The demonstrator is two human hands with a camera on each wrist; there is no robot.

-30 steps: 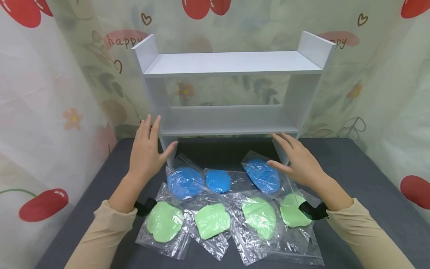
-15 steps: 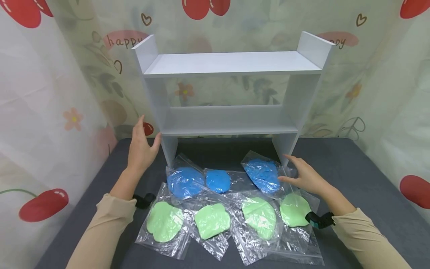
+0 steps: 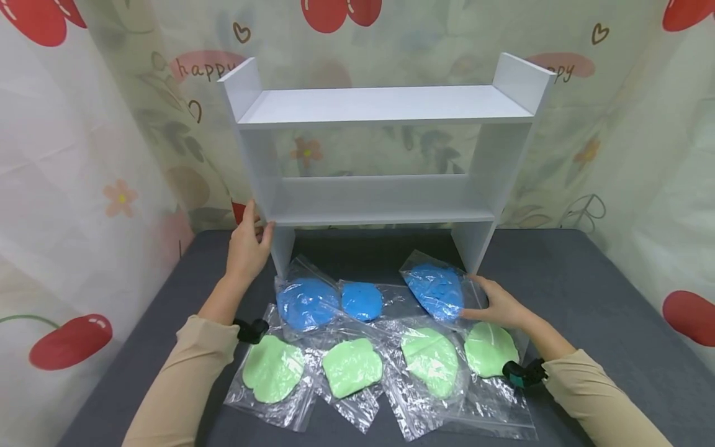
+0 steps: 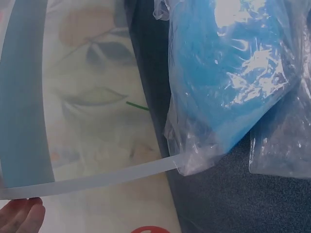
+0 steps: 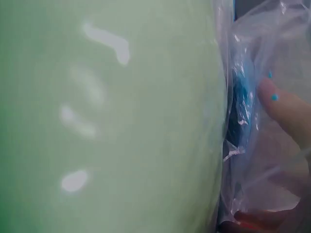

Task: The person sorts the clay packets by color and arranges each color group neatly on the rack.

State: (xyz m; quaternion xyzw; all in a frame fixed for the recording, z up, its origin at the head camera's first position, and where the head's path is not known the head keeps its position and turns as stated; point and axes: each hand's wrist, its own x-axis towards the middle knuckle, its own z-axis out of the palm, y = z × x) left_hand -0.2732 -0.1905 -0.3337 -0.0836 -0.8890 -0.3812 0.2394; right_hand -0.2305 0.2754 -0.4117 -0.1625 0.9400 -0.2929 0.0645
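Note:
In the head view my left hand [image 3: 246, 256] is at the left outer side of a white shelf unit [image 3: 385, 107], its thumb right at the panel's front edge. The left wrist view shows its fingertips [image 4: 30, 218] against a white edge. My right hand [image 3: 501, 307] curves at the right side of a clear zip bag with a blue, clay-like lump [image 3: 436, 290], thumb and fingers apart. I cannot tell whether it grips the bag. In the right wrist view clear plastic covers the thumb [image 5: 286, 109], beside a large green lump [image 5: 121, 121].
Two more bagged blue lumps, the left one [image 3: 308, 303] and the middle one [image 3: 362, 301], lie in front of the shelf. Several bagged green lumps [image 3: 353, 367] form a nearer row, their bags overlapping. All rest on a dark table [image 3: 575, 292] before a printed curtain [image 3: 642, 155].
Both hands were raised in front of the shelf. My left hand has come down against its left side. My right hand has lowered past the right leg to the blue lump's bag.

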